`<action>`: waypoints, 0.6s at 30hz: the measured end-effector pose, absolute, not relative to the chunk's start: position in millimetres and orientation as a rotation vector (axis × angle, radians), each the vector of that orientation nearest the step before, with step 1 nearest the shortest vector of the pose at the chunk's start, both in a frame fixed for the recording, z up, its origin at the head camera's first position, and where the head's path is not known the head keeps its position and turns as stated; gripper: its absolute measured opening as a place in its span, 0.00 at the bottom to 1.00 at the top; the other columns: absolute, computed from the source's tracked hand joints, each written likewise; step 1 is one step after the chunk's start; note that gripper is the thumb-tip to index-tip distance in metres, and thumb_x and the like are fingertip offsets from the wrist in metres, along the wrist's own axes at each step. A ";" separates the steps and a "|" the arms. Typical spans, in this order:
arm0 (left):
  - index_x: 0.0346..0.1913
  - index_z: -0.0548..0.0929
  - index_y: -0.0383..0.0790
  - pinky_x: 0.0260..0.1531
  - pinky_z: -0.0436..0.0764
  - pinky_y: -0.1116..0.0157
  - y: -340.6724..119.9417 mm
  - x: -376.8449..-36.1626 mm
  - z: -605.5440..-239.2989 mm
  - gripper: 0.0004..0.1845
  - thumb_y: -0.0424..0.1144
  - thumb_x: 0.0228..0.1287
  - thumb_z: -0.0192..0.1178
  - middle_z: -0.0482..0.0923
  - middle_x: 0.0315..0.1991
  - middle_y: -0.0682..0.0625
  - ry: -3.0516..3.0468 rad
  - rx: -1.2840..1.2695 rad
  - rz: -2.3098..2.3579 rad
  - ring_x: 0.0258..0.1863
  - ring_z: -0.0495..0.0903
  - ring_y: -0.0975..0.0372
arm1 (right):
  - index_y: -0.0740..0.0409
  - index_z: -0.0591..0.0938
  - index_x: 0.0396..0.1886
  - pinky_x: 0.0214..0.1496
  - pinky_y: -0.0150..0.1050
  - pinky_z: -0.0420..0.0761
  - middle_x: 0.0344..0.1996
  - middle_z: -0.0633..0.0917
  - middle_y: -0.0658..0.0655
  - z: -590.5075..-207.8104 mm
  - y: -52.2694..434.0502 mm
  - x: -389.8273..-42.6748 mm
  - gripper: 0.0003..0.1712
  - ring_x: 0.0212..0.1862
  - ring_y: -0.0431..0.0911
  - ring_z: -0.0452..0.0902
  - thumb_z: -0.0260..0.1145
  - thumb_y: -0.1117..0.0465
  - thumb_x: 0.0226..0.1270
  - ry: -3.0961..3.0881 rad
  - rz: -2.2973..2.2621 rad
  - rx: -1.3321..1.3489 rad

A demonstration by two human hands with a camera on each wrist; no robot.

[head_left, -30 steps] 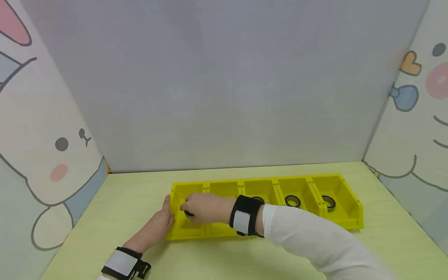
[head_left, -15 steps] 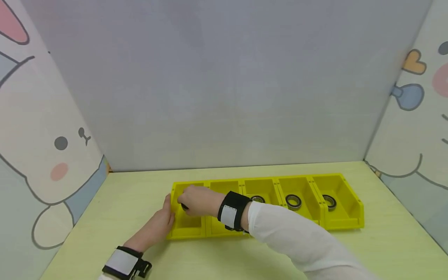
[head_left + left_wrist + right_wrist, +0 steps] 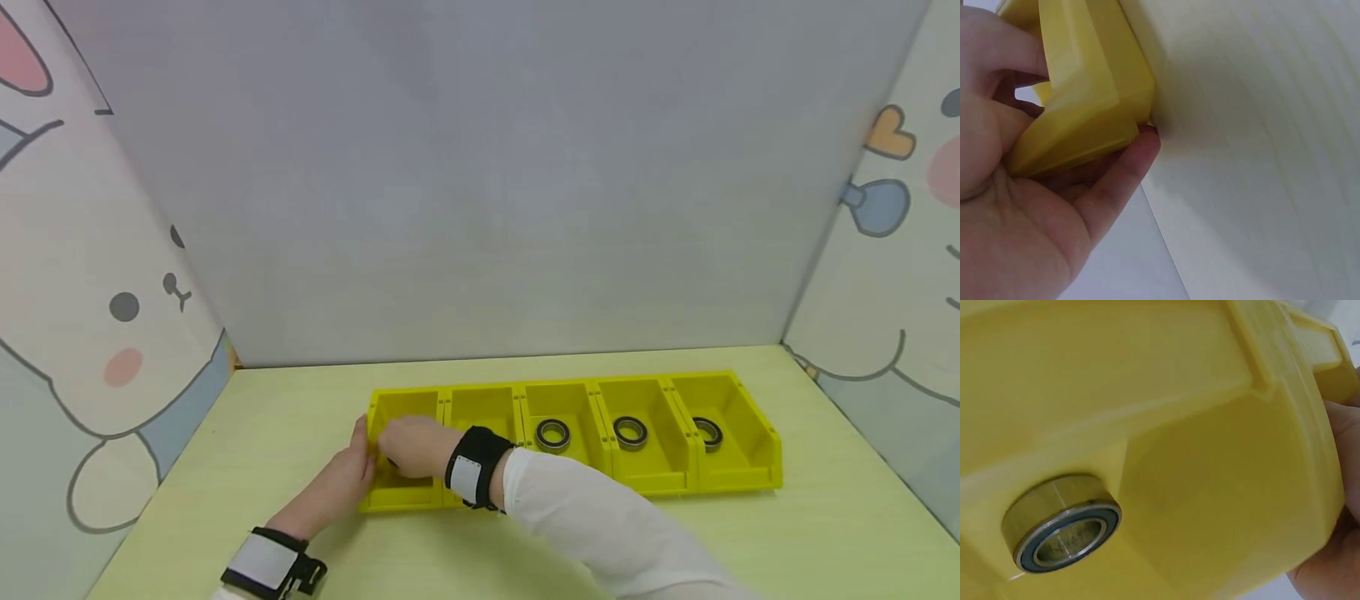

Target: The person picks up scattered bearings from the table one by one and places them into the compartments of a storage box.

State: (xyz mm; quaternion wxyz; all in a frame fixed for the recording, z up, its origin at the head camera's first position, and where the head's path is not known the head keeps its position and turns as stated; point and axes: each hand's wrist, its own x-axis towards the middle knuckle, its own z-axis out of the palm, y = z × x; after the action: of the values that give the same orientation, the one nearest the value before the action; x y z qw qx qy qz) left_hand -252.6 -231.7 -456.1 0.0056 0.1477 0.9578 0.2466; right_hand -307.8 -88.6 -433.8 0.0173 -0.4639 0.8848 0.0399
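A row of five joined yellow bins [image 3: 652, 482] lies on the pale green table. My left hand [image 3: 337, 483] grips the outer left corner of the end bin [image 3: 1091, 94], thumb over the rim and fingers under the wall. My right hand [image 3: 411, 443] reaches down into that leftmost bin with its fingers bent downward. In the right wrist view a steel bearing with a dark seal [image 3: 1060, 532] lies on the bin's floor [image 3: 1210, 456], and no finger touches it. Part of my left hand [image 3: 1335, 506] shows past the bin wall.
Three more bearings lie one each in the third [image 3: 552, 433], fourth [image 3: 630, 431] and fifth [image 3: 706, 432] bins. The second bin [image 3: 483, 406] shows no bearing. Grey and cartoon-printed panels wall in the table [image 3: 825, 533] at the back and sides.
My right hand and forearm have drawn left and lowered into the leftmost bin, uncovering the third bin's bearing. The dark bearing seen between its fingers now lies on the bin floor. My left hand stayed.
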 end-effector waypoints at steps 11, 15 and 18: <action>0.67 0.43 0.18 0.44 0.76 0.52 -230.9 -251.7 -455.2 0.32 0.29 0.68 0.44 0.78 0.38 0.31 3.010 0.450 0.779 0.36 0.78 0.52 | 0.52 0.81 0.28 0.27 0.29 0.71 0.22 0.76 0.48 -444.1 -90.8 -302.8 0.07 0.23 0.39 0.68 0.61 0.60 0.66 2.789 0.182 -1.439; 0.67 0.42 0.18 0.45 0.76 0.52 -230.8 -251.8 -455.2 0.32 0.30 0.69 0.44 0.78 0.39 0.31 3.007 0.439 0.765 0.36 0.78 0.53 | 0.52 0.80 0.28 0.26 0.29 0.71 0.22 0.76 0.48 -448.3 -91.7 -304.2 0.07 0.23 0.39 0.68 0.61 0.60 0.66 2.795 0.197 -1.445; 0.67 0.42 0.18 0.44 0.76 0.52 -231.0 -252.0 -455.4 0.32 0.29 0.69 0.44 0.78 0.39 0.31 3.002 0.440 0.772 0.36 0.78 0.53 | 0.52 0.80 0.28 0.27 0.29 0.71 0.22 0.76 0.48 -451.2 -92.3 -305.3 0.07 0.23 0.39 0.68 0.61 0.60 0.66 2.800 0.211 -1.444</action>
State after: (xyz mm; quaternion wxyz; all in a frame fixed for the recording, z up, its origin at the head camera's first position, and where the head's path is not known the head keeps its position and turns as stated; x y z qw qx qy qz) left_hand -252.0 -231.0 -455.4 0.0057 0.1405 0.9589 0.2465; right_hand -305.3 -92.3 -451.2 -0.0079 -0.4575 0.8867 0.0669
